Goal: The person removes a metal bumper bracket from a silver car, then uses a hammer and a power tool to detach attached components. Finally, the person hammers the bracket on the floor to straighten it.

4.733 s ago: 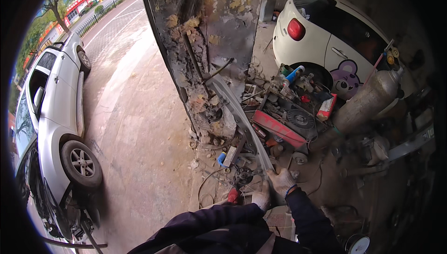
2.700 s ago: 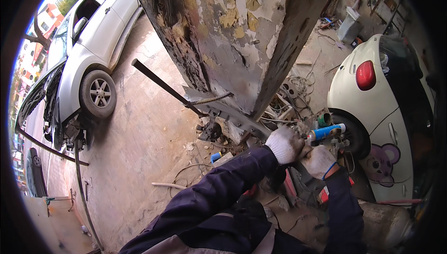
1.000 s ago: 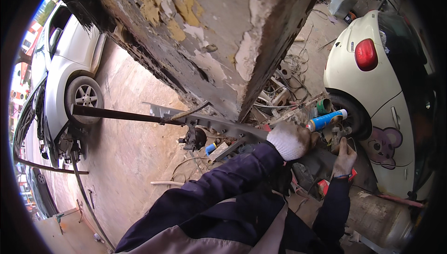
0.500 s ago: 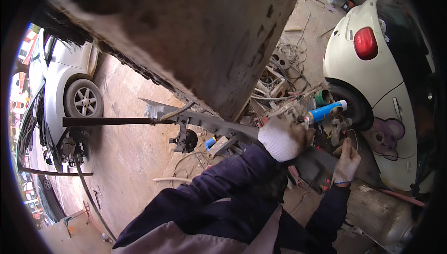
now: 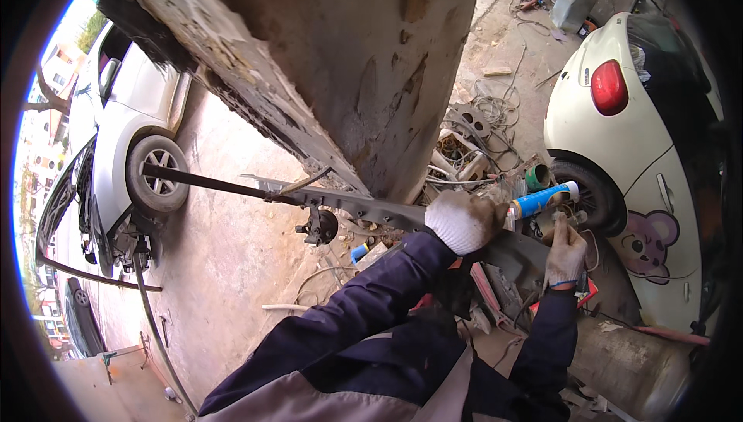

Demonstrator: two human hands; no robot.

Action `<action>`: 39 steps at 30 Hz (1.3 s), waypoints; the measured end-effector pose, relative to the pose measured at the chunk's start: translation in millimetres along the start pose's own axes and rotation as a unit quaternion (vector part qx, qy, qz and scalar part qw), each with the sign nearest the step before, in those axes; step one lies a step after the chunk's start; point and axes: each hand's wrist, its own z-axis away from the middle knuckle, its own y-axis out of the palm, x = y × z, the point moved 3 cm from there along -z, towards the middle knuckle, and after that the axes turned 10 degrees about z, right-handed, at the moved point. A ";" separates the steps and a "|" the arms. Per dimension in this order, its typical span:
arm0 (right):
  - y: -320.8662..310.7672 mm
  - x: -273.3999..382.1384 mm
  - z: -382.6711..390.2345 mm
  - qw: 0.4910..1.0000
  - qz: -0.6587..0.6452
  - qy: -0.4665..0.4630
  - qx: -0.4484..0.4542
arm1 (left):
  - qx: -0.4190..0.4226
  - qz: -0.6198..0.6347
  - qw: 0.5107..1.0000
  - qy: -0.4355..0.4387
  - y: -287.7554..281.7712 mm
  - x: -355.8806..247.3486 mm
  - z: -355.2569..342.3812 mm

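Note:
My left hand (image 5: 467, 223), in a white knit glove with dirty fingers, is curled beside the right end of a long grey metal beam (image 5: 371, 209). What it grips is hidden behind the fingers. Just right of it lies a blue cartridge tube (image 5: 540, 201) with a white end; I cannot tell whether the fingers touch it. My right hand (image 5: 565, 256), in a soiled glove, is raised below the tube with thumb and fingertips pinched together. Anything between those fingertips is too small to make out. A round black part (image 5: 320, 225) hangs from the beam.
A peeling concrete pillar (image 5: 340, 58) stands close ahead. A dark bar (image 5: 217, 182) runs left from the beam. At right is a cream car (image 5: 611, 136), at left a silver car (image 5: 135, 124). Tangled cables (image 5: 495, 116) lie beyond; a large metal cylinder (image 5: 631, 360) is near right.
The whole view has shifted a little, so the cars and pillar sit differently. My right hand has moved slightly left and up toward the tube. My left hand stays beside the beam's end.

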 end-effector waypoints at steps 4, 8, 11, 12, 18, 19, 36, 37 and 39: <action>-15.7 -15.5 28.4 0.993 -0.060 -0.096 -0.003 | 0.009 -0.034 0.999 -0.023 -12.9 -12.3 2.1; -41.5 -52.0 86.2 0.962 0.057 -0.264 -0.043 | -0.005 -0.004 0.999 -0.037 -23.9 -18.2 3.2; -56.7 -84.6 133.9 0.955 0.076 -0.288 -0.004 | 0.081 0.081 0.993 -0.015 -26.2 -32.1 8.8; -61.1 -91.3 145.3 0.951 0.067 -0.302 0.004 | 0.088 0.058 0.994 0.001 -26.5 -41.7 10.7; -92.9 -116.9 175.0 0.959 -0.275 -0.019 -0.063 | 0.093 0.139 0.983 0.074 -30.2 -93.8 3.0; -101.8 -117.5 176.5 0.942 -0.322 0.008 -0.088 | 0.085 0.165 0.979 0.084 -29.2 -104.6 0.0; -153.3 -75.6 107.6 0.853 0.109 -0.411 -0.303 | 0.058 0.132 0.982 0.118 -3.2 -125.1 -44.5; -156.0 -73.1 106.6 0.846 0.116 -0.424 -0.303 | 0.065 0.140 0.981 0.115 -2.6 -123.4 -45.1; -156.2 -72.4 99.2 0.846 0.112 -0.432 -0.292 | 0.055 0.137 0.980 0.132 -2.3 -122.2 -46.6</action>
